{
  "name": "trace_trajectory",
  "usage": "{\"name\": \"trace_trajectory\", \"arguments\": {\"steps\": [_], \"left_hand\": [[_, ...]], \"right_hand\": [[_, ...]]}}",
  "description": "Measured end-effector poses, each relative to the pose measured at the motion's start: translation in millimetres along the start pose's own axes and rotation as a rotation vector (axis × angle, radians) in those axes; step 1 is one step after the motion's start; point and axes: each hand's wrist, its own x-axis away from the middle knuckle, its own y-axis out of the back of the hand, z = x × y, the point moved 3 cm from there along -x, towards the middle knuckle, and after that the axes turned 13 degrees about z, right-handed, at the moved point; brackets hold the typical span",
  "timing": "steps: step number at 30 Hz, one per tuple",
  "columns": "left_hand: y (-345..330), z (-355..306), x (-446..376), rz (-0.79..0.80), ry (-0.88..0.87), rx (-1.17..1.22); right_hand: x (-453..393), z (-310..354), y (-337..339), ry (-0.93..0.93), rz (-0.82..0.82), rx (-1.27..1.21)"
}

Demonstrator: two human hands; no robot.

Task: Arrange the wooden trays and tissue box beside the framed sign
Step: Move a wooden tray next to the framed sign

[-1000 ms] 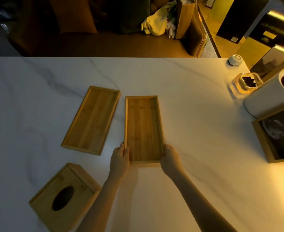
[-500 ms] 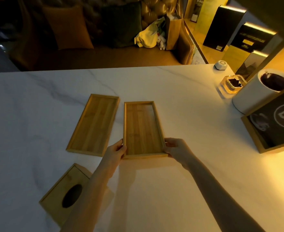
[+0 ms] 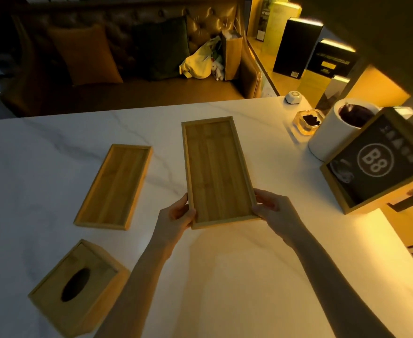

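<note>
I hold a long wooden tray [image 3: 216, 167] by its near corners, lifted off the white marble table [image 3: 225, 276]. My left hand [image 3: 176, 215] grips its near left corner and my right hand [image 3: 273, 211] grips its near right corner. A second wooden tray [image 3: 114, 186] lies flat on the table to the left. A wooden tissue box [image 3: 78, 284] with an oval slot sits at the near left. The framed sign [image 3: 376, 162], dark with "B8" in a wooden frame, stands at the right edge.
A white cylinder [image 3: 329, 132] with a dark top stands just behind the sign. A glass ashtray [image 3: 308, 121] and a small white puck [image 3: 293, 96] sit at the far right corner. Beyond the table's far edge is a sofa with cushions.
Both hands have raised the right tray off the table and carried it right and away from me. The other tray and the tissue box stay put.
</note>
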Motion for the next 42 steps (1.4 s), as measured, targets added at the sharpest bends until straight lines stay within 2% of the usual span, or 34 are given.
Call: {"name": "trace_trajectory", "arguments": {"steps": [9, 19, 33, 42], "left_hand": [[-114, -8, -52, 0.027, 0.019, -0.026], [-184, 12, -97, 0.001, 0.115, -0.141], [-213, 35, -141, -0.026, 0.244, -0.060], [-213, 45, -153, -0.028, 0.261, -0.108]], "right_hand": [[25, -39, 111, -0.007, -0.070, 0.056], [16, -83, 164, -0.078, -0.112, 0.135], [-23, -142, 188, -0.232, -0.230, 0.327], [-31, -156, 185, -0.211, -0.251, 0.429]]}}
